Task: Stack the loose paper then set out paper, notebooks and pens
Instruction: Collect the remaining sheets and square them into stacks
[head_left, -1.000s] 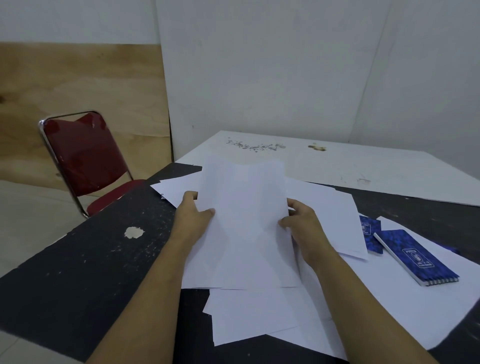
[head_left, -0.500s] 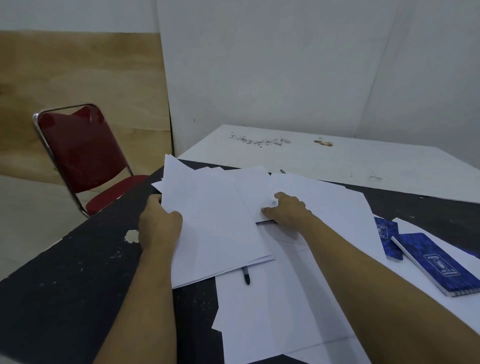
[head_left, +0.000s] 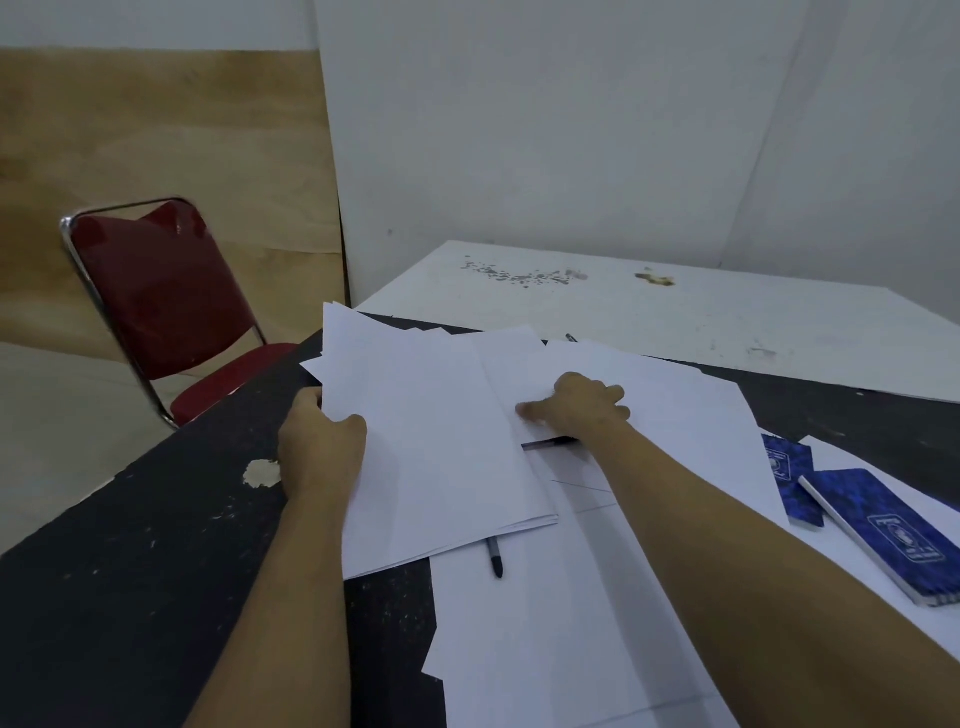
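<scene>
My left hand (head_left: 319, 449) pinches the left edge of a stack (head_left: 431, 441) of white sheets, thumb on top and fingers curled under, so that edge lifts off the black table (head_left: 130, 561). My right hand (head_left: 576, 408) lies palm down on the sheets just right of the stack, fingers bent and pressing the paper; I can't tell whether it grips anything. Directly under that hand's heel a dark pen (head_left: 550, 442) peeks out between sheets. A second pen (head_left: 494, 556) pokes out from under the stack's near edge, between my forearms, its tip lying on loose sheets (head_left: 545, 623) that spread toward me. A third pen's tip (head_left: 571, 338) shows beyond my right hand, past the paper's far edge. Right of my right forearm lie two blue notebooks: the nearer one (head_left: 883, 535), spiral-bound, rests on paper and partly overlaps the other (head_left: 792, 483). Each cover has a white-framed label, but its writing is too small to read. Left of my left hand stands a red chair (head_left: 156, 291). Beyond both hands lies a stained white board (head_left: 675, 322).
</scene>
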